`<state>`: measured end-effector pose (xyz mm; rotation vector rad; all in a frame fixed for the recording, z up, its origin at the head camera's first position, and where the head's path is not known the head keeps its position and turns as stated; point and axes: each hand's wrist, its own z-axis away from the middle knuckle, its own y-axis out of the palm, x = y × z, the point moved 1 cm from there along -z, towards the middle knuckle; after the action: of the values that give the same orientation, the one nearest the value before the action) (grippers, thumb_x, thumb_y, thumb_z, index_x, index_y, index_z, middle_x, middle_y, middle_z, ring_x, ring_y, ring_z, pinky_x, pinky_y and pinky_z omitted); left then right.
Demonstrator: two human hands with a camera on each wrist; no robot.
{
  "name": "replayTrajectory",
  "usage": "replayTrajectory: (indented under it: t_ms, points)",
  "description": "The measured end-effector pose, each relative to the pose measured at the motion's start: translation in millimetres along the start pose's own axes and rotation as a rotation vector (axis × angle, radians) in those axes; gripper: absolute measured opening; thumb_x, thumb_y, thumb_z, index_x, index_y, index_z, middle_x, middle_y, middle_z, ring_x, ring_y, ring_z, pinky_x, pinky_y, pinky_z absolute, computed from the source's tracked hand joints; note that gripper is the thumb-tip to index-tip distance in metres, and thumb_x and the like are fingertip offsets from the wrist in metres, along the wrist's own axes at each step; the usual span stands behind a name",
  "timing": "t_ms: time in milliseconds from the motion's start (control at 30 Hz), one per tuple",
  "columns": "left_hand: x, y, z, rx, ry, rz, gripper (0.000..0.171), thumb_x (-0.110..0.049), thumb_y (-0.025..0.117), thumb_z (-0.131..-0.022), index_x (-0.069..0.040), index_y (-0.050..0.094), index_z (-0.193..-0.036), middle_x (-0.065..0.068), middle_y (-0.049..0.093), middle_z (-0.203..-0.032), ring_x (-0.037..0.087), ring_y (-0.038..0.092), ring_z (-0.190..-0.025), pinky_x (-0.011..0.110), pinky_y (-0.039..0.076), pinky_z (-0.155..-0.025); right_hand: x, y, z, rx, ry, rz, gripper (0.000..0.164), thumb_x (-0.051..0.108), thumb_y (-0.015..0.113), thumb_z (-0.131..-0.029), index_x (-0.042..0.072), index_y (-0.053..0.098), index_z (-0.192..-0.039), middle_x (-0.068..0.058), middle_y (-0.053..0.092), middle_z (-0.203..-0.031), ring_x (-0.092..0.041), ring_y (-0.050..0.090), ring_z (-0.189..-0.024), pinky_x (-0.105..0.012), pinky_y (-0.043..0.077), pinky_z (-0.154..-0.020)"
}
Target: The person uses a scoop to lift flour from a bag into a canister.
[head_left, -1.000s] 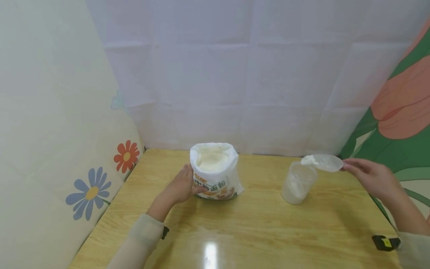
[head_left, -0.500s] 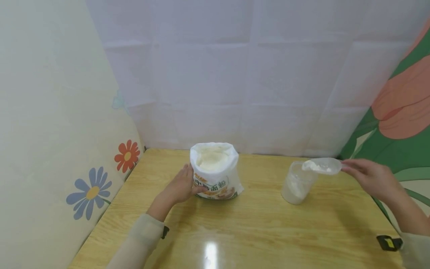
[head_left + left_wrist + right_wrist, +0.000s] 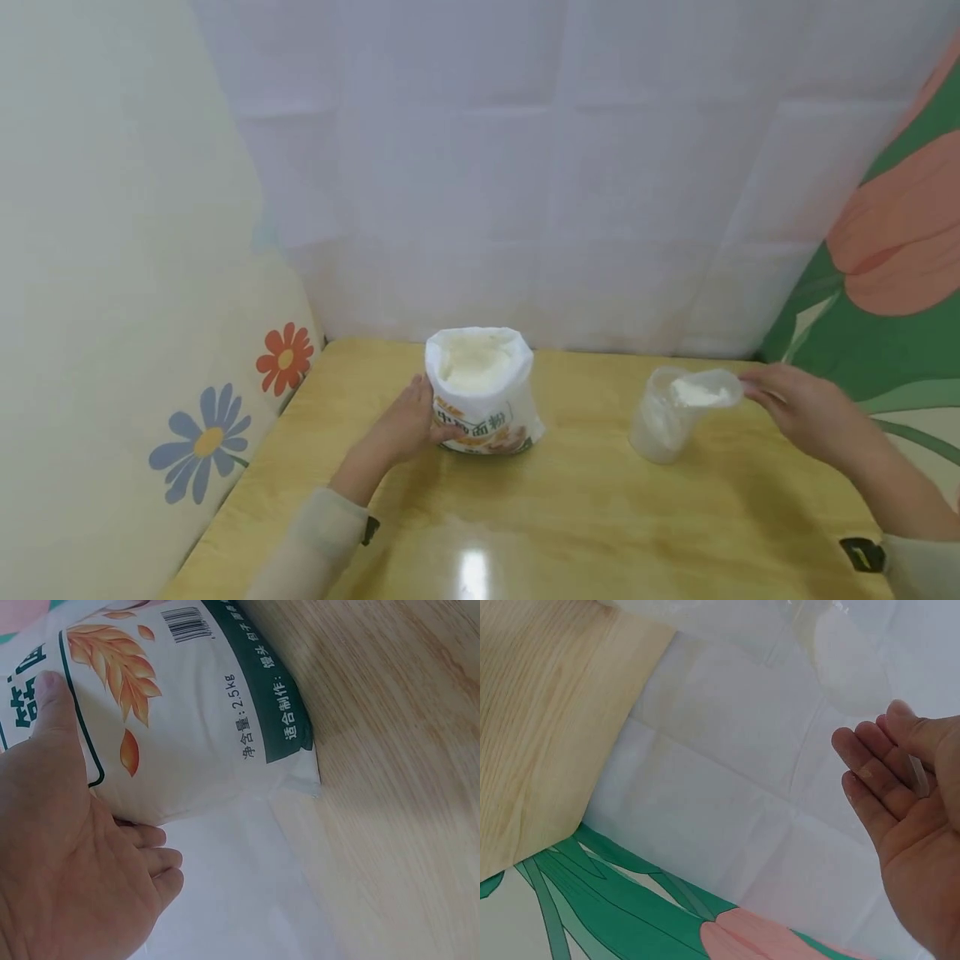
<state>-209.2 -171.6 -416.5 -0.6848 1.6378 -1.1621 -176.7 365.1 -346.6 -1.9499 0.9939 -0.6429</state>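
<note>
An opened white bag of flour (image 3: 495, 408) stands upright on the table, its mouth showing flour inside. My left hand (image 3: 405, 425) holds its left side, thumb across the printed front; in the left wrist view the other fingers bend in at the bag's edge. Over on the right stands a clear plastic jar (image 3: 654, 433) partly filled with flour. My right hand (image 3: 813, 412) pinches the handle of a translucent scoop (image 3: 726, 390) between thumb and fingers. Flour lies in the scoop, whose front end overlaps the jar's mouth. The scoop's bowl (image 3: 847, 664) appears blurred in the right wrist view.
Both things stand on a light wooden table (image 3: 570, 517). A white cloth (image 3: 525, 167) hangs behind its back edge. Flower-patterned walls (image 3: 135, 333) flank it left and right. Dark bands with small devices (image 3: 862, 554) are on both wrists.
My right hand has moved left and slightly down, bringing the scoop from beside the jar's rim to over its mouth. The left hand and flour bag hold their place.
</note>
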Motion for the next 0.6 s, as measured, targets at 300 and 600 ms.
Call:
replayTrajectory:
  t_ms: [300, 600]
  points:
    - [-2.8, 6.7, 5.5, -0.003, -0.008, -0.026, 0.115, -0.061, 0.064, -0.09, 0.006, 0.0, -0.159, 0.029, 0.014, -0.164, 0.047, 0.011, -0.151, 0.054, 0.015, -0.125, 15.0, 4.6, -7.1, -0.104, -0.273, 0.156, 0.074, 0.046, 0.009, -0.108, -0.004, 0.063, -0.104, -0.018, 0.065, -0.094, -0.035, 0.066, -0.079, -0.049, 0.056, -0.064]
    - [2.9, 4.5, -1.7, -0.013, 0.042, -0.035, 0.113, -0.06, 0.065, -0.09, 0.003, 0.001, -0.159, 0.025, 0.021, -0.163, 0.043, 0.015, -0.152, 0.051, 0.012, -0.126, 29.2, 5.1, -11.4, -0.084, -0.441, 0.266, 0.052, 0.004, 0.017, -0.112, -0.01, 0.066, -0.106, -0.021, 0.061, -0.094, -0.039, 0.061, -0.084, -0.052, 0.056, -0.068]
